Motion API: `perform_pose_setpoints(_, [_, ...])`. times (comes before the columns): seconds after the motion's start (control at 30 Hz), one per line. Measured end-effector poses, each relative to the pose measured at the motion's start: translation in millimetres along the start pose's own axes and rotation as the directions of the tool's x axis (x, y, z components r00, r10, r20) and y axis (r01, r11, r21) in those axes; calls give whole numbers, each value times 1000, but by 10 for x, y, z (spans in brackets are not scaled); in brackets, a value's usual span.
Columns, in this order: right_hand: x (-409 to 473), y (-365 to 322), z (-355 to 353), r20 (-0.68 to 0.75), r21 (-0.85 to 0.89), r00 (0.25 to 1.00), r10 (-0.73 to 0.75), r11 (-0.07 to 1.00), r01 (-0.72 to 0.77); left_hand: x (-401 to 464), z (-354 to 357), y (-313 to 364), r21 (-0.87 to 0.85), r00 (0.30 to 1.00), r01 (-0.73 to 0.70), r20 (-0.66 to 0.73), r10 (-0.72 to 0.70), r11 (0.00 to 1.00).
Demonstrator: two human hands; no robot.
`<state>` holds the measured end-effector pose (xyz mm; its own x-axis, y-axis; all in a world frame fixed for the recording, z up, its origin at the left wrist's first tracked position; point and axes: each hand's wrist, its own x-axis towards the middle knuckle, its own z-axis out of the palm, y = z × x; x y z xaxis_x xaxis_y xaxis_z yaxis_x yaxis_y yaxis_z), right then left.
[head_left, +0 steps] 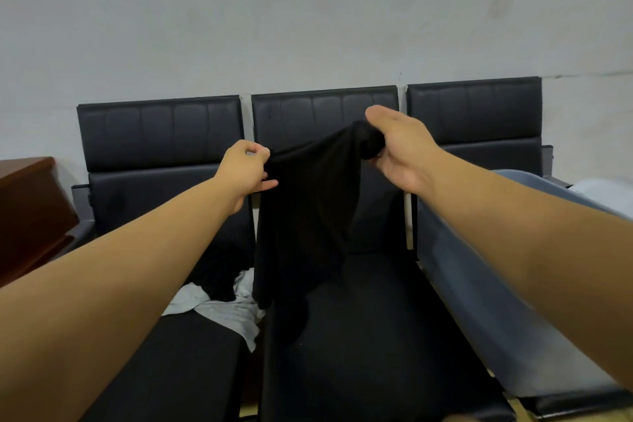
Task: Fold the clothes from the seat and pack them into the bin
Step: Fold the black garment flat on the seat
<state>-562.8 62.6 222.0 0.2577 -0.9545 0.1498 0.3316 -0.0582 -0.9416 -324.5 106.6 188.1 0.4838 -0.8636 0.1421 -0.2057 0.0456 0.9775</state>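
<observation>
Black garment (305, 209) hangs limp and creased, pinched by left hand (245, 169) and right hand (399, 151) fingers.

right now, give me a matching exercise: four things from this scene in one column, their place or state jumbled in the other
1. black garment
2. grey cloth
3. bin
4. wooden furniture

a. far left, beside the chairs
b. crumpled on the left seat
c. on the right seat
d. held up by the left hand and right hand

Pairs: 1-d, 2-b, 3-c, 4-a

The grey bin (507, 301) runs off the right edge, blurred.
</observation>
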Motion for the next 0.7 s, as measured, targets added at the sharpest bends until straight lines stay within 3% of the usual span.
perform_pose_setpoints(0.2, [-43,-79,304,209,24,975,-80,997,77,-152,56,-88,-238,960,161,265,-95,958])
perform_pose_setpoints(0.4, [-26,-78,485,215,-50,961,-175,980,190,-396,110,-132,-350,839,262,544,-32,899])
perform_pose_setpoints(0.53, [25,-137,535,183,-96,959,-215,967,235,-445,133,-237,-225,815,219,577,-51,950])
perform_pose_setpoints(0.7, [-29,-243,556,156,-116,937,-311,937,330,-528,183,-555,176,797,64,583,-157,982])
